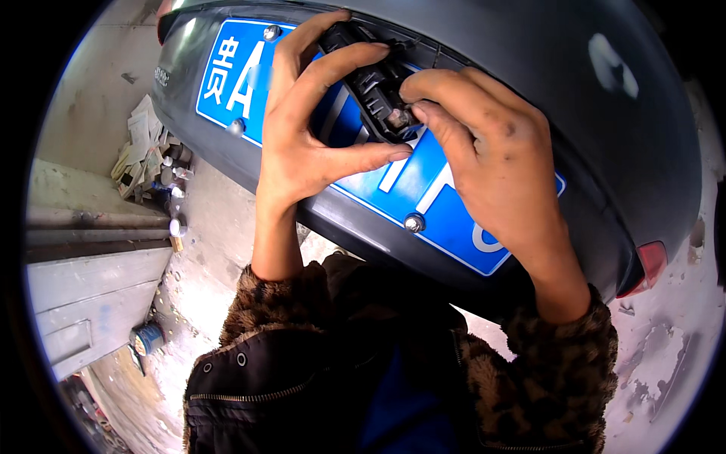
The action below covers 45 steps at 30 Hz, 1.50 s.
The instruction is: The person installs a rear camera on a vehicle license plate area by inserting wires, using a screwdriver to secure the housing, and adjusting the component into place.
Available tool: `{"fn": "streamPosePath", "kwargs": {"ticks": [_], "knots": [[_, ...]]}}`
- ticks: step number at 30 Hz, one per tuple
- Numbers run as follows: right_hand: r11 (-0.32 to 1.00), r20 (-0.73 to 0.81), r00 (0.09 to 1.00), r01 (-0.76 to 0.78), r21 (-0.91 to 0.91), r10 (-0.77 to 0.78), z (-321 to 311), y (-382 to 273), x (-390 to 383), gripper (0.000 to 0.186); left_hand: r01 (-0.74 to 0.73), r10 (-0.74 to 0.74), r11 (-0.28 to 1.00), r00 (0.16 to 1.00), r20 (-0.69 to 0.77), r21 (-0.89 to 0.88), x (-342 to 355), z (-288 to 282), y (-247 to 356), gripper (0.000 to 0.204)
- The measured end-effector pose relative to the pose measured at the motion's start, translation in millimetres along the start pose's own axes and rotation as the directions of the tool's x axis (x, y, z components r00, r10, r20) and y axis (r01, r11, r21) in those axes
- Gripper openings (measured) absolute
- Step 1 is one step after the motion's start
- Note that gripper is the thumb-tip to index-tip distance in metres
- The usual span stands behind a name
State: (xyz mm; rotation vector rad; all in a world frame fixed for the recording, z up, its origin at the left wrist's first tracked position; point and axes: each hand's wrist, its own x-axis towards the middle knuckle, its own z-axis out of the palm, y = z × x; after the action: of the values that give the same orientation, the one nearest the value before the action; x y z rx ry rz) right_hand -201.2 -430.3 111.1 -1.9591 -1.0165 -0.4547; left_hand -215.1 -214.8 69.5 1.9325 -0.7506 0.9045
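A black plastic housing [370,87], likely a lamp housing, is held in front of the blue license plate [242,76] on a dark car bumper. My left hand [302,136] grips it, with fingers over its upper end and the thumb along its lower edge. At its lower right end, my right hand [491,144] pinches with thumb and index finger beside a small pale, clear part [397,117], maybe a bulb. Whether that part is between the fingertips is hard to make out.
Bolts such as this one [414,222] fasten the plate. A red tail light [649,266] sits at the bumper's right. On the left are a pile of papers [138,144], a pale door or panel [98,303] and a blue can [148,337] on the floor.
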Motion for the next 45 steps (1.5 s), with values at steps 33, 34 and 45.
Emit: {"fn": "streamPosePath", "kwargs": {"ticks": [33,34,45], "knots": [[0.993,0.130,0.984,-0.120,-0.022,0.122,-4.8,-12.8,3.3,0.011,0.044,-0.033,0.994,0.992,-0.122,0.096,-9.8,1.3,8.8,0.078],[0.994,0.139,0.984,-0.108,-0.022,0.110,-5.6,-12.9,3.7,0.011,0.045,-0.033,0.994,0.992,-0.123,0.100,-10.0,1.5,9.1,0.078],[0.979,0.277,0.941,-0.204,0.006,0.195,-21.0,-19.0,2.8,0.024,0.053,-0.036,0.993,0.988,-0.149,0.110,-10.5,6.9,17.2,0.071]]}}
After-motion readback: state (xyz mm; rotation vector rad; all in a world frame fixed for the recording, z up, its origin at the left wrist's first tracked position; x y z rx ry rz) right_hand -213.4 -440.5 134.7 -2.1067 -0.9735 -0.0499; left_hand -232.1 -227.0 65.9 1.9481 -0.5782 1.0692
